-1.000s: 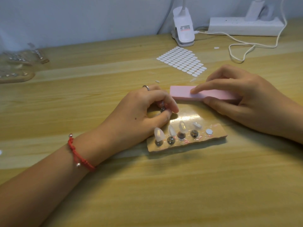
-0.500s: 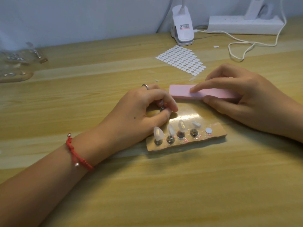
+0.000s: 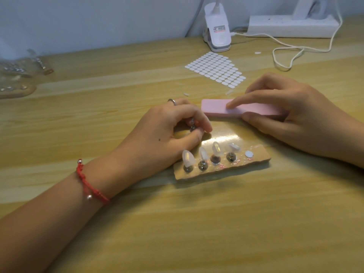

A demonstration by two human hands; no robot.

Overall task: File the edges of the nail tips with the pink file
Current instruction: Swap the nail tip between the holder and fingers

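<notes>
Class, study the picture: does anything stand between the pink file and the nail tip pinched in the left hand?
No separate object does. The right hand holds the pink file, its free end close to the left hand. Only that hand's own index finger curls over the nail tip, partly covering it.

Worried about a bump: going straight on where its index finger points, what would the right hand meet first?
Likely the left hand, pinching a nail tip holder just past the pink file; depth is unclear.
</notes>
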